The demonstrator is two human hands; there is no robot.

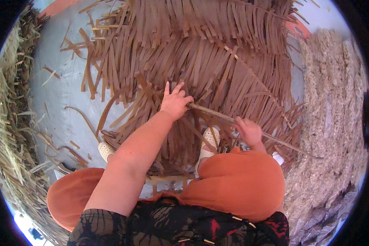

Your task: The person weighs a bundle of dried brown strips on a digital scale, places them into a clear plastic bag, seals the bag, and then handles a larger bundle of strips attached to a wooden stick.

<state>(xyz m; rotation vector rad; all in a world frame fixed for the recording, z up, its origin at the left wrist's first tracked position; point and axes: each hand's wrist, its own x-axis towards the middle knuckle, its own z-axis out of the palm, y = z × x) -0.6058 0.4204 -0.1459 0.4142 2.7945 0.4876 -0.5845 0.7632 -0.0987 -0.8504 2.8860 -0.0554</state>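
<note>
A thin wooden stick (213, 113) runs slantwise between my two hands, down to the right. My left hand (176, 103) is at its upper left part, thumb against the stick, two fingers stretched out over brown dried leaf strips. The undersides of those fingers are hidden. Further along, my right hand (248, 130) is closed around the stick, whose thin end sticks out past it. Loose brown strips (178, 141) hang below my left hand, between my feet. Beyond my hands lies a large layered thatch panel (184, 58) of the same folded strips.
Tall piles of dried leaf material stand at the left (15, 123) and right (329, 101). Scattered strip scraps (77, 156) lie on the grey floor (58, 101). Another thin rod (249, 70) crosses the panel. My cream shoes (211, 138) are close to the strips.
</note>
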